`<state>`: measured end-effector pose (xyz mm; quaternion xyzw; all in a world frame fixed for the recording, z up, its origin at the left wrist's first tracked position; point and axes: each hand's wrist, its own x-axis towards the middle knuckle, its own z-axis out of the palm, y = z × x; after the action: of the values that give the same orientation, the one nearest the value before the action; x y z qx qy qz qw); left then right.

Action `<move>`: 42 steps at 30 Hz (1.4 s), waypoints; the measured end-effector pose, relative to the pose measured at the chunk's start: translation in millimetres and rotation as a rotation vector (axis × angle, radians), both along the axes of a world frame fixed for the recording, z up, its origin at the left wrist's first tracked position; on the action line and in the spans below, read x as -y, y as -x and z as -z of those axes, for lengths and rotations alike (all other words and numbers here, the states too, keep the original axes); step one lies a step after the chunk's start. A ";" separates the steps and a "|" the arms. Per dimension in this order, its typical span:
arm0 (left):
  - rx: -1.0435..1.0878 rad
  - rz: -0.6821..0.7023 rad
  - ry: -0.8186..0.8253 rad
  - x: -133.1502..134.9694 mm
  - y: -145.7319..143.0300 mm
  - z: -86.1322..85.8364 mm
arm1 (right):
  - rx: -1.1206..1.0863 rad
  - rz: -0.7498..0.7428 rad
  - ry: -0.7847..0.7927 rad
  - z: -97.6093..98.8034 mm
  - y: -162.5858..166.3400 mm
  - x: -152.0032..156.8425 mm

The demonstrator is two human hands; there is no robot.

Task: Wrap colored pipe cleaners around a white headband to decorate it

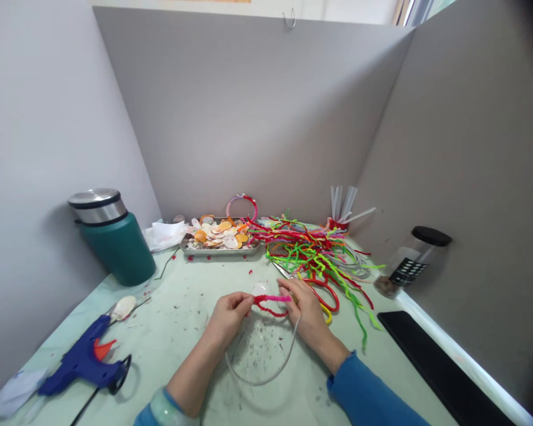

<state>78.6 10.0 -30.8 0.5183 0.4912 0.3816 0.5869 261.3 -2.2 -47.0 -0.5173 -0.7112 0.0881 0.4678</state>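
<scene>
At the middle of the table, my left hand [231, 313] pinches the red part of a pipe cleaner [273, 313], which makes a loop between my hands. My right hand [305, 307] has its fingers closed on the pink part, at the other side. A thin pale grey hoop [262, 383] hangs in a curve below the two hands, its upper ends hidden by the fingers. Scissors [331, 294] with a red handle lie just beyond my right hand, partly under pipe cleaners. A small clear round piece [261, 289] sits behind the loop.
A metal tray [222, 252] of shells and a wrapped pink-red ring [254, 204] stand at the back. Loose pipe cleaners [315, 242] spread rightward, near glue sticks [349, 201]. Left are a blue glue gun [82, 361] and a green bottle [115, 248]; right, a lidded jar [408, 266].
</scene>
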 end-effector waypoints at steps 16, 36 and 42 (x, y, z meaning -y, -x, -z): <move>-0.207 -0.062 -0.309 -0.4 1.5 5.7 | -0.208 -0.420 0.192 -9.7 25.5 19.7; -0.198 -0.087 -0.359 0.8 3.8 3.0 | -0.288 -0.185 0.196 -4.3 21.4 15.0; -0.193 0.048 -0.344 4.5 -1.1 2.8 | -0.381 -0.213 0.205 -4.7 23.8 12.8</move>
<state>79.8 5.5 -33.7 0.6568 0.4600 0.3944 0.4489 237.5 -15.0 -42.3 -0.4582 -0.6479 0.3047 0.5268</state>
